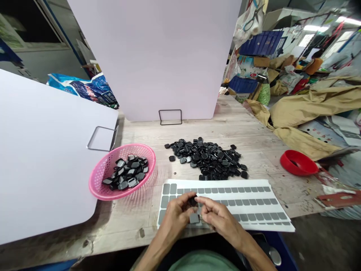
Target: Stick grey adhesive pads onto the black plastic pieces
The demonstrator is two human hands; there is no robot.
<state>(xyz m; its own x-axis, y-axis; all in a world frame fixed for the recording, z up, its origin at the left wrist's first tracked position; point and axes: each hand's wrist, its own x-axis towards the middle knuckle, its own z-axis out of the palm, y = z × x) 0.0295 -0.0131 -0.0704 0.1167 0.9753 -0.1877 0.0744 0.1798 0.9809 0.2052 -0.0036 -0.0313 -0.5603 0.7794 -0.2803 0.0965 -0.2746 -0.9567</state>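
My left hand (176,212) is closed on a small black plastic piece (193,201), pinched between thumb and fingers above the front part of a sticker sheet. My right hand (221,220) has its index finger stretched out, touching the right edge of that piece; its other fingers are curled and partly hidden. Just below the piece, between my hands, shows a grey square (194,218); whether it lies on the sheet or is loose I cannot tell. The white sheet (225,184) carries rows of grey stickers and lies under both hands.
Behind the sheet lies a loose heap of black pieces (208,156). A pink basket (150,156) with more pieces, grey-faced, stands at left. White boards (169,56) stand behind and left (47,150). A red round container (299,162) sits by the table's right edge, near tan cloth (316,105).
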